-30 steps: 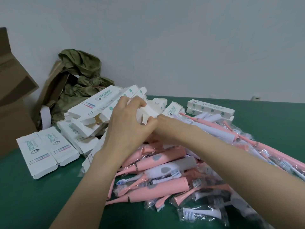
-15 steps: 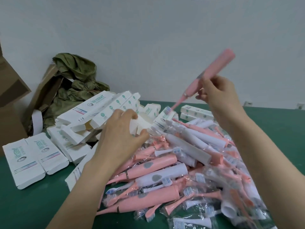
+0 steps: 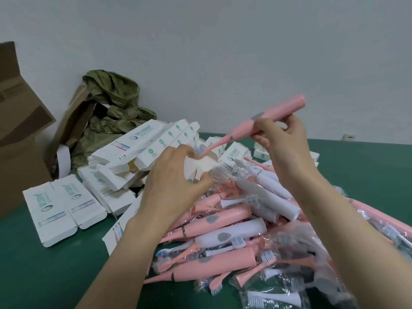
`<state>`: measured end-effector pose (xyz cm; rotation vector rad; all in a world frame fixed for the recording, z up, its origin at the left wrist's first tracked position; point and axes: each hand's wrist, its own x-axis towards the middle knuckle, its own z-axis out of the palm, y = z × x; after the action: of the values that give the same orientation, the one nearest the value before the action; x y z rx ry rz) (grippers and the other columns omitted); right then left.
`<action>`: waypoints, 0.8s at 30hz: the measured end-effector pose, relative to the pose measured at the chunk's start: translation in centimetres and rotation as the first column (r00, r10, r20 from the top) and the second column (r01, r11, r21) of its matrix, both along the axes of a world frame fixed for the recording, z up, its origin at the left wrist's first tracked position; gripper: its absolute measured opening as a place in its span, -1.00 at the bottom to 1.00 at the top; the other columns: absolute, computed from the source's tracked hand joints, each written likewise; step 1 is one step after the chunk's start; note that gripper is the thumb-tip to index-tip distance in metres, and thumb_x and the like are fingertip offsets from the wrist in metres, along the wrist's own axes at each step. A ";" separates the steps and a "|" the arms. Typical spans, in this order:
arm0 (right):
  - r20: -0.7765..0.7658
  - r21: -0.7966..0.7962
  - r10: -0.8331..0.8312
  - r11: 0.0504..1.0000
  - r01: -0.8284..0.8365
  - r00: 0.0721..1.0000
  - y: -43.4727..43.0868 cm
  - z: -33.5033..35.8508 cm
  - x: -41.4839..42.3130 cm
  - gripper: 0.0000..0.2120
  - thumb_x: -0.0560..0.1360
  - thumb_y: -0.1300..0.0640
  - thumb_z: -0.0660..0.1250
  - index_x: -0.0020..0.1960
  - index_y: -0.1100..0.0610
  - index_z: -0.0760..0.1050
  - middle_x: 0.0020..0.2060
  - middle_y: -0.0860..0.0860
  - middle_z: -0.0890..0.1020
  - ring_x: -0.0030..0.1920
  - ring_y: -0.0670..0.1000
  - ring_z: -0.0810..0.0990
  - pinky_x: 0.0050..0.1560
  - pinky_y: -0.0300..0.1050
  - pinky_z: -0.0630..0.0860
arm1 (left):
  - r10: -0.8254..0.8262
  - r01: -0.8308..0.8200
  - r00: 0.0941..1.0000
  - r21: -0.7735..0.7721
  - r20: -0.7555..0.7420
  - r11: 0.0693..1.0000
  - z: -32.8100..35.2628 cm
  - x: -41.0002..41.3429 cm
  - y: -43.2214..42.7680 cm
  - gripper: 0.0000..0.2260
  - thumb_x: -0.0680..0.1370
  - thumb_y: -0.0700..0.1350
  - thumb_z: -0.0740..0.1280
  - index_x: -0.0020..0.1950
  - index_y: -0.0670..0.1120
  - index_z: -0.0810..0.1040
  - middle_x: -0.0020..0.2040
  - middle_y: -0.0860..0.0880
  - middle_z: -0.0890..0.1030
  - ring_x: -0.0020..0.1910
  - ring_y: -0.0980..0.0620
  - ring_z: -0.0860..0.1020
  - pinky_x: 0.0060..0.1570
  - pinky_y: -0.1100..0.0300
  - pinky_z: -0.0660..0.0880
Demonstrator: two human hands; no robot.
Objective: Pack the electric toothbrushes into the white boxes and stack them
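Since half a second ago the pink toothbrush (image 3: 273,114) has swung down, and its bristle head is now at the mouth of the white box (image 3: 201,167). The right hand (image 3: 283,143) pinches the smooth, tapering plastic handle. The left hand (image 3: 174,181) grips the thin card box, flaps splayed open, above the heap of loose toothbrushes (image 3: 225,219) on the green counter (image 3: 33,268). To do this well, I judge, keep the mouth square and the brush in line with the sleeve, so bristles don't snag a flap. Crinkly clear bags (image 3: 267,297) wrap spare heads nearby.
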<state>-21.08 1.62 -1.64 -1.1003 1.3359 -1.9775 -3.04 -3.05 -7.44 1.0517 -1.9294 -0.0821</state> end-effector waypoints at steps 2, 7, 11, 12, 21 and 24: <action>-0.082 0.033 0.049 0.998 -0.046 0.995 0.0 -0.3 0.9 -0.73 0.41 0.22 0.35 0.10 0.20 0.44 -0.15 0.01 0.66 -0.08 0.07 0.68 0.07 -0.01 0.59 | -0.011 0.011 1.000 -0.004 0.023 1.000 0.0 -0.1 0.1 -0.58 0.26 0.23 0.17 0.06 0.13 0.42 -0.04 0.11 0.44 -0.08 0.16 0.36 -0.19 0.23 0.26; -0.306 -0.070 -0.009 0.997 -0.013 0.952 0.1 -0.9 2.8 -0.46 0.37 0.17 0.46 0.21 0.02 0.22 0.02 -0.14 0.51 -0.12 -0.14 0.66 -0.10 -0.24 0.55 | -0.024 0.024 1.000 -0.010 0.014 1.000 0.2 -0.4 0.5 -0.66 0.28 0.18 0.24 0.02 0.14 0.43 -0.08 0.12 0.43 -0.10 0.14 0.36 -0.17 0.20 0.29; -0.319 -0.178 -0.075 0.984 0.017 0.945 -0.1 -0.8 3.2 -0.35 0.35 0.23 0.48 0.22 -0.06 0.14 -0.02 -0.12 0.49 -0.22 -0.16 0.65 -0.17 -0.25 0.54 | 0.000 -0.001 1.000 -0.024 -0.010 1.000 0.2 -0.1 0.4 -0.64 0.30 0.12 0.29 0.07 0.09 0.47 -0.06 0.10 0.45 -0.10 0.18 0.35 -0.17 0.24 0.26; -0.334 -0.176 -0.071 0.984 0.012 0.940 -0.1 -1.0 3.3 -0.39 0.35 0.23 0.48 0.19 -0.05 0.19 -0.04 -0.12 0.52 -0.19 -0.16 0.64 -0.13 -0.21 0.54 | 0.006 -0.006 1.000 -0.022 -0.007 1.000 0.3 -0.2 0.4 -0.63 0.30 0.12 0.29 0.08 0.09 0.47 -0.05 0.10 0.46 -0.09 0.17 0.36 -0.17 0.23 0.26; -0.738 -0.015 -0.008 1.000 -0.004 0.674 -0.3 -1.8 1.7 -0.77 0.49 0.30 0.28 -0.07 -0.01 0.59 -0.19 -0.23 0.54 -0.21 -0.17 0.50 -0.15 -0.40 0.42 | 0.018 -0.018 1.000 -0.022 -0.008 1.000 -0.1 -0.1 0.3 -0.51 0.28 0.14 0.31 0.17 -0.01 0.52 0.05 0.09 0.49 0.05 0.12 0.43 -0.05 0.29 0.25; -0.876 0.149 0.060 0.977 0.151 0.478 -1.0 -3.0 0.9 -0.89 0.50 0.17 0.32 0.01 0.08 0.56 -0.23 -0.14 0.52 -0.16 -0.09 0.49 -0.09 -0.26 0.41 | 0.013 -0.013 1.000 -0.018 -0.002 1.000 -0.1 -0.1 0.3 -0.51 0.28 0.14 0.30 0.17 -0.02 0.52 0.05 0.06 0.51 0.06 0.08 0.44 -0.04 0.24 0.28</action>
<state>-20.16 0.64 -4.66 -2.1446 2.0106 -1.1731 -3.17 -2.76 -7.50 1.0521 -1.9180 -0.0578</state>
